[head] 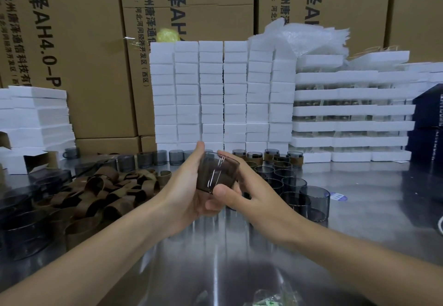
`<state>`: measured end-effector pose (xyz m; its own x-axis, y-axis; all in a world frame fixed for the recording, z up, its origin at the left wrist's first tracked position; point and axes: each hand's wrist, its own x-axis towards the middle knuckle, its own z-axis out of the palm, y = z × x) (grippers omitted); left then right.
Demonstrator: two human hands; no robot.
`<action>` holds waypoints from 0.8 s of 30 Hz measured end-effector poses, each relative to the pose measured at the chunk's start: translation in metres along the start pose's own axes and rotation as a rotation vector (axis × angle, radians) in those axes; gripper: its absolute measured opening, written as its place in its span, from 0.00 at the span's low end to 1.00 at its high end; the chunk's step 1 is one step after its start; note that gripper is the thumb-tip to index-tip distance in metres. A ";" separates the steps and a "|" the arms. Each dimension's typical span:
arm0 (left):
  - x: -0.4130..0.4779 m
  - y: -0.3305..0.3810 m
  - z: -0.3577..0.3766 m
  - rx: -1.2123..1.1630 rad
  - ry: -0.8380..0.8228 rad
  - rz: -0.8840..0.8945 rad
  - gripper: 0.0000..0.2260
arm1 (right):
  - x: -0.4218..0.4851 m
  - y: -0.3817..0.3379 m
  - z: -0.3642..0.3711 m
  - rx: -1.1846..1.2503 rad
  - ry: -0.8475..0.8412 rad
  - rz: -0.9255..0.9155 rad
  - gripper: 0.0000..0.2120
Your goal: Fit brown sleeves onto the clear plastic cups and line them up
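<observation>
We see left hand (188, 187) and right hand (254, 195), fingers (236, 160) curled, gripping one smooth smoky clear cup (217, 173) mid-frame, above shiny steel bench (364, 224); curled brown sleeves (105, 193) heaped lower left.

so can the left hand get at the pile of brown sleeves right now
Probably yes: the sleeve pile lies open just beside the left hand, though that hand must release the cup first.

Cartons (96, 66) behind the desk's (371, 209) far edge carry "唐泽AH4.0-P", "沧州唐泽通信科技有" and "地址:河北河间经济开发区(西区)". Print on the blue box (429, 111) at the right edge is illegible.
</observation>
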<state>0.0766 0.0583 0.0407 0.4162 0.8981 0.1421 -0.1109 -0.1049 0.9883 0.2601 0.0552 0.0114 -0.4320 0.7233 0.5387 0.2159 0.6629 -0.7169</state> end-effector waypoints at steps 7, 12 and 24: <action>-0.004 -0.002 0.008 0.344 0.143 0.107 0.50 | -0.002 -0.003 0.003 0.221 0.011 0.008 0.36; 0.000 -0.013 0.002 0.744 0.379 0.423 0.42 | 0.000 -0.002 0.006 0.240 0.130 -0.001 0.24; 0.018 0.014 -0.106 1.148 0.534 0.430 0.16 | 0.004 0.008 -0.013 -0.160 0.158 0.029 0.30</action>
<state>-0.0135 0.1188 0.0512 0.1090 0.7314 0.6731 0.7829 -0.4805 0.3953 0.2717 0.0661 0.0133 -0.2835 0.7554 0.5908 0.3680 0.6546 -0.6604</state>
